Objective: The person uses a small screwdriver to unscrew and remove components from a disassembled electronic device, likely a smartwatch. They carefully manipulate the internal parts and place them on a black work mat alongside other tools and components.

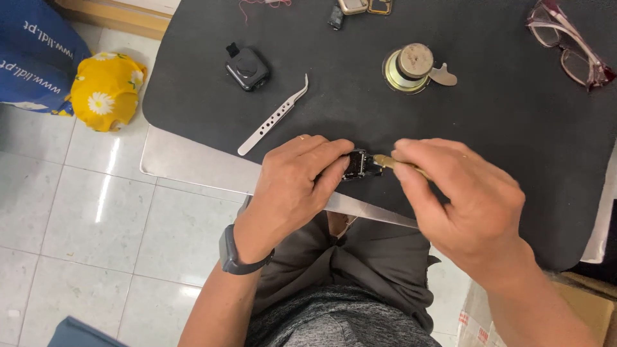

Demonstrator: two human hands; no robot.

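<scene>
Black module (355, 165) held between tweezers (274, 116) and brass cylinder (411, 68).

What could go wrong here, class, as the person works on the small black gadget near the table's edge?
The small black rectangular gadget sits pinched in the left hand right by the edge of the black mat; if it slips, it may fall to the tiled floor. The brass-coloured tool tip in the right hand points toward the left fingertips and might jab them.
</scene>
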